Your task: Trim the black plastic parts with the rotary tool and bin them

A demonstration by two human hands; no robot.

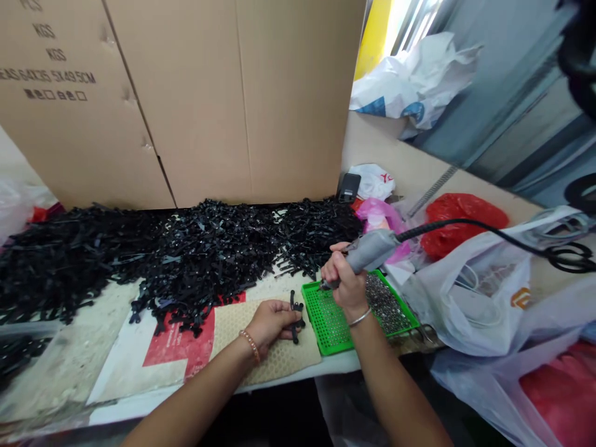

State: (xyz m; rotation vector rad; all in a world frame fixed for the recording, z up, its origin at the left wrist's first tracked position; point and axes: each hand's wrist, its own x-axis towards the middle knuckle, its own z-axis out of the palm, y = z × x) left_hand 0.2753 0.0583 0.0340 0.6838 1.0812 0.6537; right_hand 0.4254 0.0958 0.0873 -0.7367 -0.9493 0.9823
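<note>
My left hand (272, 324) pinches a few small black plastic parts (297, 318) above a tan textured mat (284, 357). Wrapped round the grey body of a corded electric screwdriver (375, 248) is my right hand (344, 279), and the tool's lower end points down over a green tray (310, 316). Small metal screws (384, 301) lie heaped in the tray's right side, while its left side shows a grid of holes. The screwdriver's very tip is too small to make out. A wide heap of similar black parts (209, 248) spreads behind my left hand.
A tall cardboard box (209, 105) stands behind the heap. To the right are a red plastic bag (460, 217), a white bag (484, 279) and a pink bag (372, 211). The tool's black cable (465, 222) runs rightward above them. A clear container (28, 341) with black parts sits at left.
</note>
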